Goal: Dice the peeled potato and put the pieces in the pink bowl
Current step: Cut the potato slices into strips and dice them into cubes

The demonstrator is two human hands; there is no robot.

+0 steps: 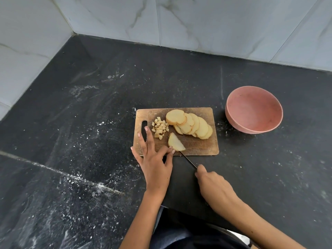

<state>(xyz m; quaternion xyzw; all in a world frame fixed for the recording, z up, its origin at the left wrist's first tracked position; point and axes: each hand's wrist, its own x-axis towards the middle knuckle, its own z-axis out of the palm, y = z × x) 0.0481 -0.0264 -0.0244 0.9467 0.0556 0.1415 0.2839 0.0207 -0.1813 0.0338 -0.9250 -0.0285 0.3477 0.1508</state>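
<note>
A wooden cutting board (201, 146) lies on the black counter. On it are a fan of round potato slices (190, 124), a small heap of diced pieces (159, 128) and one half slice (175, 142) near the front edge. My left hand (154, 159) rests on the board's left end with fingers spread, and its thumb and forefinger pinch the half slice. My right hand (212, 184) grips a knife (188, 161) whose blade runs up under the half slice. The pink bowl (254, 112) stands right of the board with nothing visible inside.
The black stone counter (89, 114) carries white dust and smears on its left part. Marble-tiled walls (197, 20) close the back and left sides in a corner. The counter's front edge lies just below my hands.
</note>
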